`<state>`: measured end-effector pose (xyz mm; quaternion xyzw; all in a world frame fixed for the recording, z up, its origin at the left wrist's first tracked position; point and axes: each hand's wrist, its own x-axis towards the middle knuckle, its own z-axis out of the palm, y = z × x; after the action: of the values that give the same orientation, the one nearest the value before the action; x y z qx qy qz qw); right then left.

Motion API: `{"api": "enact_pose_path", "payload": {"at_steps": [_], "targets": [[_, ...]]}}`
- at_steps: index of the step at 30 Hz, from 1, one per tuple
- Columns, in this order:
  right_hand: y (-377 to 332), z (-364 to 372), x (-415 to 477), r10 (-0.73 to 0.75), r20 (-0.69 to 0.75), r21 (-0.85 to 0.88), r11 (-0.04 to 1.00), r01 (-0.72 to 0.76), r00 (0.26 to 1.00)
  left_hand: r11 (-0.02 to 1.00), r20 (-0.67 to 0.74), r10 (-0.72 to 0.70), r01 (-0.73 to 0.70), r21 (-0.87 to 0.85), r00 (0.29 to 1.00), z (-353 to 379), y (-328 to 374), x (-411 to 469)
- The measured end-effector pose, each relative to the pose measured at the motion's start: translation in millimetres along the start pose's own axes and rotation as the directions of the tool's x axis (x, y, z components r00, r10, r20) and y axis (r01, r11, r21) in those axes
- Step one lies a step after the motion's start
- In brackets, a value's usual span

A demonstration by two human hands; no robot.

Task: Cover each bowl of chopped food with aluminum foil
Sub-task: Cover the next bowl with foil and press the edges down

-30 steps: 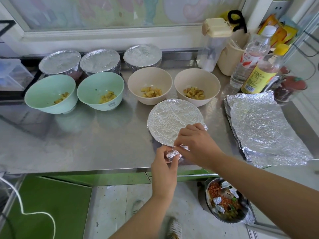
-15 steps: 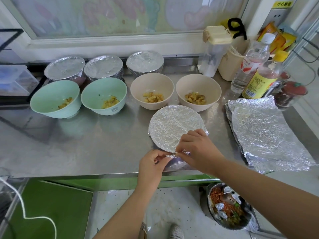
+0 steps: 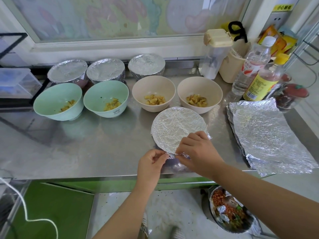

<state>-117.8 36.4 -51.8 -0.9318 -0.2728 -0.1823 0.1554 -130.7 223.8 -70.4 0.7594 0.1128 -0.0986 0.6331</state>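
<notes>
Step in hand: a crumpled silver foil cover (image 3: 177,128) was stretched flat over the round bowl under both hands. Its near edge was being crimped down, so I judged this bowl close to done.
Left hand: the left hand (image 3: 151,163) pinched the loose foil skirt between thumb and curled fingers at the near-left of the rim.
Right hand: the right hand (image 3: 196,152) lay over the cover's near edge, fingers curled down, pinching the fold just beside the left hand's fingertips.
Next move: probably pressing the last ruffle under the rim, then taking a fresh sheet; thin foil would call for a light pull so it did not tear.
Foil supply: a stack of flat silver foil sheets (image 3: 269,135) lay on the stainless-steel counter (image 3: 86,144), out to the right of the right hand.
Open bowls, beige: two round beige bowls (image 3: 153,87) (image 3: 199,87) stood just beyond the hands, each holding a small heap of yellow-brown chopped pieces.
Open bowls, green: two round mint-green bowls (image 3: 57,100) (image 3: 106,94) stood well left of the left hand, with fewer pieces.
Covered bowls: three foil-wrapped bowls (image 3: 67,71) (image 3: 105,69) (image 3: 146,66) stood in the far row; their contents were hidden.
</notes>
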Motion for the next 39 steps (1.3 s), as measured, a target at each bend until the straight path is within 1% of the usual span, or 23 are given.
{"api": "enact_pose_path", "payload": {"at_steps": [2,5,6,8,10,12,17,20,22,25,30,33,36,39], "targets": [[-2.6,1.4,1.3,0.034,-0.024,-0.001,0.999,-0.034,0.999,0.999,-0.040,-0.024,0.023,-0.040,0.999,3.4,1.9,-2.1],[-2.6,1.8,1.9,0.076,-0.009,0.011,0.997,-0.076,0.997,0.984,-0.126,-0.121,0.102,-0.145,0.985,12.6,4.4,-10.0],[-2.3,2.1,2.2,0.083,0.001,0.013,0.996,-0.083,0.997,0.972,-0.127,-0.161,0.135,-0.191,0.979,16.7,6.5,-14.0],[-2.1,2.7,2.2,0.090,0.013,0.018,0.996,-0.090,0.996,0.922,-0.066,-0.259,0.226,-0.313,0.964,25.2,14.2,-22.1],[-2.3,2.9,2.5,0.096,0.014,0.019,0.995,-0.096,0.995,0.877,-0.017,-0.305,0.273,-0.396,0.952,32.6,20.9,-25.2],[-2.4,3.8,3.4,0.105,0.006,0.029,0.994,-0.105,0.994,0.879,-0.033,-0.304,0.267,-0.394,0.952,37.2,25.4,-23.5],[-5.5,4.0,7.9,0.125,0.007,0.075,0.989,-0.125,0.992,0.936,-0.133,-0.272,0.230,-0.266,0.953,42.5,31.6,-13.9],[-5.5,3.8,8.1,0.128,0.025,0.077,0.989,-0.130,0.991,0.946,-0.161,-0.268,0.227,-0.232,0.950,42.6,34.3,-10.7],[-5.6,4.3,7.2,0.128,0.028,0.078,0.988,-0.130,0.991,0.947,-0.151,-0.270,0.233,-0.223,0.951,41.3,35.2,-10.3],[-6.3,5.1,7.1,0.127,0.021,0.079,0.989,-0.128,0.992,0.934,-0.121,-0.287,0.250,-0.255,0.950,38.3,35.8,-8.7],[-7.8,6.3,7.6,0.139,0.007,0.090,0.986,-0.139,0.990,0.853,-0.024,-0.396,0.358,-0.381,0.918,34.1,35.5,-3.7],[-7.0,6.8,6.7,0.140,0.018,0.087,0.986,-0.142,0.990,0.804,-0.003,-0.467,0.423,-0.417,0.884,30.6,35.9,2.4],[-6.3,6.9,5.8,0.144,0.026,0.087,0.985,-0.146,0.989,0.839,0.005,-0.426,0.398,-0.372,0.904,28.3,36.2,5.2],[-5.9,7.9,5.2,0.154,0.021,0.091,0.984,-0.156,0.988,0.886,-0.016,-0.383,0.362,-0.289,0.924,26.6,34.7,7.1]]}}
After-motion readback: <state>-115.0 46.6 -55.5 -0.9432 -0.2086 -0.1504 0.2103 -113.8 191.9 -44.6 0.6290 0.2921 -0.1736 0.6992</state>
